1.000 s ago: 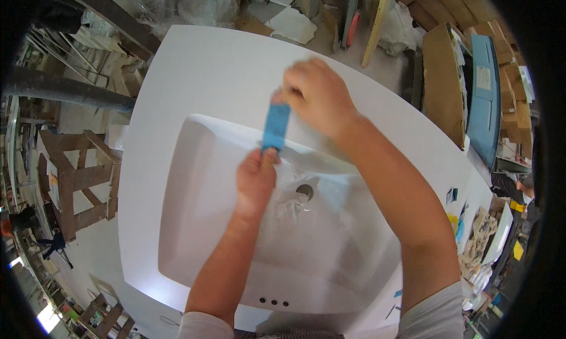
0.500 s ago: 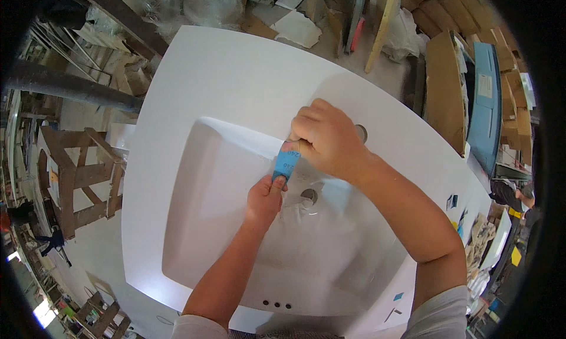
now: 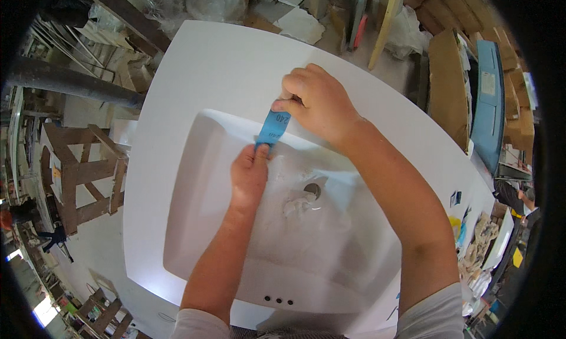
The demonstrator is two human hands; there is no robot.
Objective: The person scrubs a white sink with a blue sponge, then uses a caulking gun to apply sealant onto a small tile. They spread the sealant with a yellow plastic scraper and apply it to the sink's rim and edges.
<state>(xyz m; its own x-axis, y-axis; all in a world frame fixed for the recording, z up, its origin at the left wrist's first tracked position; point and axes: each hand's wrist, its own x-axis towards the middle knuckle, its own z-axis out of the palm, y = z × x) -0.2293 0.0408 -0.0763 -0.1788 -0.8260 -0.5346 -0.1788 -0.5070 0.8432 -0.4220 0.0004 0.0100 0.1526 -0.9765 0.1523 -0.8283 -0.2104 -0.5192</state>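
Note:
A strip of blue sandpaper (image 3: 273, 127) is stretched between my two hands across the back edge of the basin in a white washbasin top (image 3: 147, 179). My left hand (image 3: 250, 175) pinches its lower end, thumb on top, just inside the basin. Above the flat rear deck, my right hand (image 3: 323, 103) is closed on the upper end with curled fingers. White dust and a crumpled whitish scrap (image 3: 296, 203) lie in the basin near the round drain hole (image 3: 312, 190).
At the left stands a rough wooden frame (image 3: 71, 171). A cardboard box (image 3: 446, 94) and a blue panel (image 3: 487, 103) stand beyond the right edge. Small dark blue scraps (image 3: 455, 198) lie on the right rim. Another person (image 3: 512, 194) is partly visible at the far right.
Both my hands have moved up and left with the sandpaper, from near the drain to the basin's back edge. More of the strip shows between them.

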